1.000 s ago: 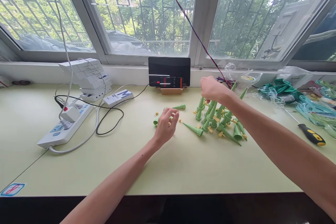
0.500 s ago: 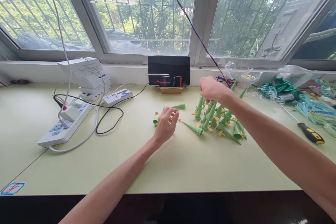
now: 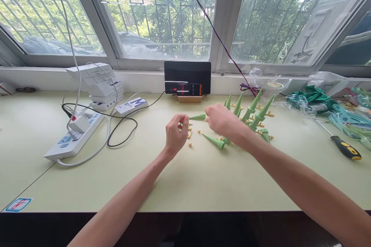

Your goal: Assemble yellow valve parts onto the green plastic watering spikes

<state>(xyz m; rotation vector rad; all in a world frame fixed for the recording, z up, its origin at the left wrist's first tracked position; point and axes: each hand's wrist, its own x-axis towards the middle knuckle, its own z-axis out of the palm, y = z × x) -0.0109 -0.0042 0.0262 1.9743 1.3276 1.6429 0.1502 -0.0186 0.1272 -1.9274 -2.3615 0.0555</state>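
My left hand (image 3: 176, 133) is curled over the table, thumb and fingertips together. Green shows through the gap in its fingers, perhaps a spike held or lying behind. My right hand (image 3: 222, 121), slightly blurred, has its fingers drawn together; whatever they hold is hidden. Between the hands lie a green cone-shaped spike (image 3: 198, 117), another green spike (image 3: 213, 141) and a few small yellow valve pieces (image 3: 189, 135). Beyond my right hand, several green spikes (image 3: 251, 112) with yellow valves stand upright in a cluster, partly covered by the hand and forearm.
A white power strip (image 3: 74, 139) with cables lies left, near a white box (image 3: 131, 106) and stacked white boxes (image 3: 101, 85). A phone (image 3: 189, 89) leans against a dark screen (image 3: 187, 71). At right are a screwdriver (image 3: 346, 148) and plastic bags (image 3: 314, 98).
My right hand has come down and left from above the spike cluster, uncovering its upright tips. My left hand has shifted slightly left, exposing yellow pieces on the table.
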